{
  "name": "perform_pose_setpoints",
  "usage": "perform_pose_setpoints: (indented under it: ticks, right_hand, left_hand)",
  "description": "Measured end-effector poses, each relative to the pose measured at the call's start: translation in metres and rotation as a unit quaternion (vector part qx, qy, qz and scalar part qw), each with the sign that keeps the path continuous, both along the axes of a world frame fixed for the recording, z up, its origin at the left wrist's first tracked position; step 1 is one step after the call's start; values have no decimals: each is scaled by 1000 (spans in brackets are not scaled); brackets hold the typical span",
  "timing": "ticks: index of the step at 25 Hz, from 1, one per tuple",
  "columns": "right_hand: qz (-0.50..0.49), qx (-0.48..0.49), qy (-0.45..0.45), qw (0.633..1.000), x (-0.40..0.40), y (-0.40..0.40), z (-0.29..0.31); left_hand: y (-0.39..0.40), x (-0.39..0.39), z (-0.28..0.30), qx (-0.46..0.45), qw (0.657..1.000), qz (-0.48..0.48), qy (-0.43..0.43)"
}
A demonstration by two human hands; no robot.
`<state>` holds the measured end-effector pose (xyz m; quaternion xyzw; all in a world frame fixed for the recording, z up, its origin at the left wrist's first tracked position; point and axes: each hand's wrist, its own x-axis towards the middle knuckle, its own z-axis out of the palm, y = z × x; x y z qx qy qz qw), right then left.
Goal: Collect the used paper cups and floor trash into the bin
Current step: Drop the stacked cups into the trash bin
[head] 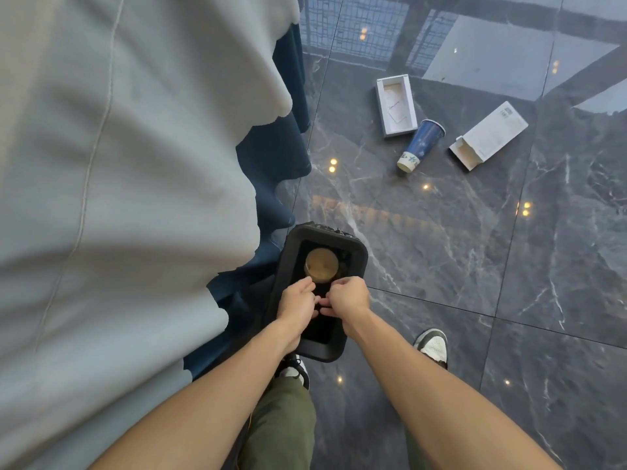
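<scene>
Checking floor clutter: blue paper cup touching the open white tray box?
Apart. Head view shows dark floor between the blue paper cup and the open white tray box.

We look from head height almost straight down our own arms, facing forward over the dark floor [441,266]; both hands meet close below centre, and floor litter lies farther ahead, up-right of them.

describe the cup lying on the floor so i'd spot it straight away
Look across the dark marble floor, beyond the black bin, to the litter. The blue paper cup lies on its side between two white boxes. It is the only round, blue item there.
</scene>
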<state>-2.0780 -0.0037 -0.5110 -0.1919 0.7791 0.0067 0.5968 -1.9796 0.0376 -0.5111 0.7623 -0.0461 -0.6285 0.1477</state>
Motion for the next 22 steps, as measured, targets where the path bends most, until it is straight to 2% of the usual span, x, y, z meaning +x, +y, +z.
perform_pose_setpoints:
  ticks: [5,9,15,17,22]
  right_hand:
    - [49,-45,-38,997,-34,-7,42]
    - [165,-90,-45,981,-84,-33,110]
    - [363,-161,5,918,-187,-92,242]
    - [408,-172,21,897,-221,-111,285]
    - [463,-222,88,854,-298,-152,377]
  left_hand:
    - [-9,-6,44,-44,987,-128,-83]
    - [-40,-29,119,-77,962,-237,-114]
    - [-96,-92,257,-138,870,-442,-170]
    - [-114,-122,303,-152,850,-466,-192]
    - [-151,-196,392,-194,827,-473,-234]
